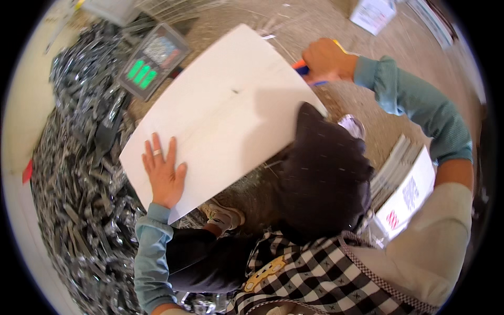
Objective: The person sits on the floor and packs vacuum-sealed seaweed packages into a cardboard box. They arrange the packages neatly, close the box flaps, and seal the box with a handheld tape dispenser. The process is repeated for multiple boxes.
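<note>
A large white board [212, 102] lies before me, its edges bent by the lens. My left hand [164, 173] rests flat on its near left corner, fingers apart, a ring on one finger. At the board's far right edge my right hand [325, 61] is closed round a tool with orange and blue parts [301, 67]; my fingers hide most of it, so its kind cannot be told. A small yellow part shows behind that hand. The board hides whatever supports it.
A scale display with green digits [153, 61] stands beyond the board. Shiny dark strips [82, 197] are heaped along the left. A stack of boxes or boards with a printed white top [407, 197] is at the right, a roll of tape [352, 126] near the board, a white box [372, 15] farther off.
</note>
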Available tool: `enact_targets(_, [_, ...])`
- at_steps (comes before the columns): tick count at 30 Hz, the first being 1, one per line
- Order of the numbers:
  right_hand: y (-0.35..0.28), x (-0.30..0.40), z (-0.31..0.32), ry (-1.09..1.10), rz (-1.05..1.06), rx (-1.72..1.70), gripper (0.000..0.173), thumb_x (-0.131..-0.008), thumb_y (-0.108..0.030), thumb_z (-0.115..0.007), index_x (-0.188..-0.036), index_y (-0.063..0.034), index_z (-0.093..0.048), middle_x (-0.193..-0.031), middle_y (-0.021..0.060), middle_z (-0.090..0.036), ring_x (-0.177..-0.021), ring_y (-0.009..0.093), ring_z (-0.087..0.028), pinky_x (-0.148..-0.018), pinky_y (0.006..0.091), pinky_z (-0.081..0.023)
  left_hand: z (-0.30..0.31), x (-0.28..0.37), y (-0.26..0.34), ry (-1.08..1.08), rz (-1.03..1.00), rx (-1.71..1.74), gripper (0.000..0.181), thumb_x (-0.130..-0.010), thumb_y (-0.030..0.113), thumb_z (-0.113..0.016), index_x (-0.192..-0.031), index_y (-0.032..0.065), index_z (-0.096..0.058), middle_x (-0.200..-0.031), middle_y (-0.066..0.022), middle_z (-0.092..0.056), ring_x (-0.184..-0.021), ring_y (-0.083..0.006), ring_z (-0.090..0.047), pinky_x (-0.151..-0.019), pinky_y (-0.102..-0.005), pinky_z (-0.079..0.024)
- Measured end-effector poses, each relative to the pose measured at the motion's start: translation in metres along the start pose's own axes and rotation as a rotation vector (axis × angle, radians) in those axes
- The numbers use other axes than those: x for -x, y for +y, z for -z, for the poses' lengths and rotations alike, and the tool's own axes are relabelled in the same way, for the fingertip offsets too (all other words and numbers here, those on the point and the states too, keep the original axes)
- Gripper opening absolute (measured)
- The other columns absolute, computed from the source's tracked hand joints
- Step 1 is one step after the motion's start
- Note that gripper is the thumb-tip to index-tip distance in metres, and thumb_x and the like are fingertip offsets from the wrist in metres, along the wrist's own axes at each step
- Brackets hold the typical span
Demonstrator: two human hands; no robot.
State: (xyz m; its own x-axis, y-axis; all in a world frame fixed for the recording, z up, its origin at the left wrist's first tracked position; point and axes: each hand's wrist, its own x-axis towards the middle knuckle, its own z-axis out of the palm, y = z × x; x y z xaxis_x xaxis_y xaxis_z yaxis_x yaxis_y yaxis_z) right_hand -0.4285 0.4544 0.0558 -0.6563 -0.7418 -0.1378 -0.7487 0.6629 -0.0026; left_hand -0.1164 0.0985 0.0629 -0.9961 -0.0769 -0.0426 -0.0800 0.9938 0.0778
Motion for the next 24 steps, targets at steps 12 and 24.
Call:
enact_targets(12, [-0.036, 0.342, -0.205, 0.031, -0.702, -0.639, 0.046, -0.082, -0.034, -0.067, -0.110, 0.0009, -0.054, -0.100, 0.0211, -0.062, -0.092, 0.038, -0.061, -0.078, 0.0448, -0.047, -0.013, 0.001, 0.002, 0.049, -0.086, -0.016, 0.060, -0.099, 0.043, -0.035, -0.151, 0.0136, -0.029, -0.159, -0.0159, -0.012, -0.146, -0.0375, -0.008, -0.115, -0.0530, -0.005])
enact_targets(24, [-0.033, 0.351, -0.247, -0.445, -0.523, -0.344, 0.023, -0.079, -0.029, -0.065, -0.090, -0.0083, -0.068, -0.084, 0.0161, -0.069, -0.079, 0.033, -0.067, -0.069, 0.0445, -0.051, -0.015, 0.002, -0.006, 0.113, -0.080, -0.049, 0.058, -0.096, 0.038, -0.044, -0.149, 0.0167, -0.033, -0.158, -0.0167, -0.016, -0.144, -0.0405, -0.012, -0.114, -0.0547, -0.007])
